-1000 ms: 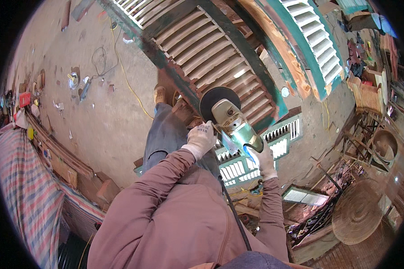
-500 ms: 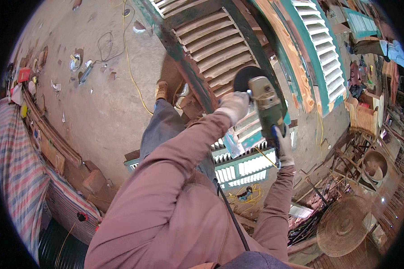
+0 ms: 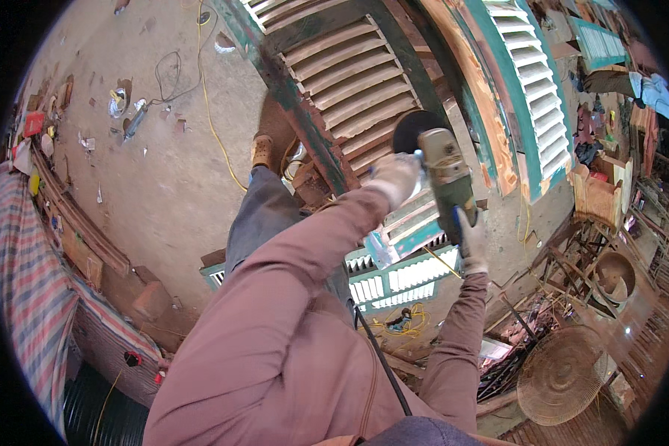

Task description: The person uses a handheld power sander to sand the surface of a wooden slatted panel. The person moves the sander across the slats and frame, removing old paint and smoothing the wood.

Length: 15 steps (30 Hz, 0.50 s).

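Observation:
A green-grey angle grinder [image 3: 447, 178] with a dark round disc [image 3: 412, 128] is pressed against a worn louvered wooden shutter [image 3: 342, 70] lying on the ground. My left hand [image 3: 395, 178], in a white glove, grips the side of the grinder's head. My right hand [image 3: 470, 239], also gloved, holds the rear of the grinder's body. A black cord [image 3: 383, 364] runs from the tool back toward my body. My leg in grey trousers and a brown shoe [image 3: 262, 151] stand beside the shutter's frame.
A teal louvered shutter [image 3: 531, 82] lies to the right, another teal slatted panel [image 3: 401, 279] under my arms. Yellow cable [image 3: 208, 97] crosses the concrete floor. Striped fabric [image 3: 30, 275] and bricks lie left; a round woven basket [image 3: 565, 375] and wooden clutter stand right.
Both hands have carried the grinder up and to the right along the brown shutter, my arms stretching further out. The view has tilted with the movement.

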Available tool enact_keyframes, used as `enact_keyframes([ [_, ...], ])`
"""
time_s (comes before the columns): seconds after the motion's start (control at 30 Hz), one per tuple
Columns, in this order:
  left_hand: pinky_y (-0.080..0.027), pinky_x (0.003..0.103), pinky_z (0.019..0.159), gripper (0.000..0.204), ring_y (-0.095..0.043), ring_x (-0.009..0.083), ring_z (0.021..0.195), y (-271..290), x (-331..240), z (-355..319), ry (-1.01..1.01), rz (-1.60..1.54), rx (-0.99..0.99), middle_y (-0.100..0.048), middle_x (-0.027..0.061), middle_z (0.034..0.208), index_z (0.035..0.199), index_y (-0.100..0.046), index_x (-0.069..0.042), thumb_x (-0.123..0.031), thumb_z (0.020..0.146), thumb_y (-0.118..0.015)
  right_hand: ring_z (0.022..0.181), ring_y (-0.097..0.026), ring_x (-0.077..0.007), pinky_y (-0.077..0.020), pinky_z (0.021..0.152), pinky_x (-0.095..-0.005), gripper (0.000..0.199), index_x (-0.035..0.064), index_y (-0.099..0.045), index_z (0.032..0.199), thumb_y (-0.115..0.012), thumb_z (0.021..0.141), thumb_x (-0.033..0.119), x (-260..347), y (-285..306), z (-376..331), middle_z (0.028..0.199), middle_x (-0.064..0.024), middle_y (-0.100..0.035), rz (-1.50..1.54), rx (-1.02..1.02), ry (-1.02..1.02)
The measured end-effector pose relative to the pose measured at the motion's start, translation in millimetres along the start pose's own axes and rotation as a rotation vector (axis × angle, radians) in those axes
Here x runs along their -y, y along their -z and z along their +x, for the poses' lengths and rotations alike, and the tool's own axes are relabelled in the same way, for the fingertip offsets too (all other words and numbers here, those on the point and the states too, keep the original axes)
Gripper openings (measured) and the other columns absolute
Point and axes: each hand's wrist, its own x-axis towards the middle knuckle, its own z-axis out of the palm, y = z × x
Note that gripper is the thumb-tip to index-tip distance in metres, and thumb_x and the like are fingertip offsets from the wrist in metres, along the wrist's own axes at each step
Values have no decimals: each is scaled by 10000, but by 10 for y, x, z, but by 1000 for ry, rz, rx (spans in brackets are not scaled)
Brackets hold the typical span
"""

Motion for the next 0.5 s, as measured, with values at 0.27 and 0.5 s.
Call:
enact_keyframes([
  [0.27,-557,446,844,295,-697,329,1021,222,-50,173,59,28,16,-713,197,1071,1062,-722,-32,-211,883,-569,1164,-578,-311,-437,995,-390,822,-88,-465,1348,-734,829,489,92,-89,23,1294,-225,-585,30,-33,-55],
  [0.5,-534,453,846,332,-690,351,964,338,678,-1071,366,-85,-39,-709,211,982,1007,-644,-39,-348,901,-585,1033,-644,-424,-498,858,-469,707,16,-510,1230,-793,759,461,317,-672,-345,1086,-256,-661,-300,165,121],
])
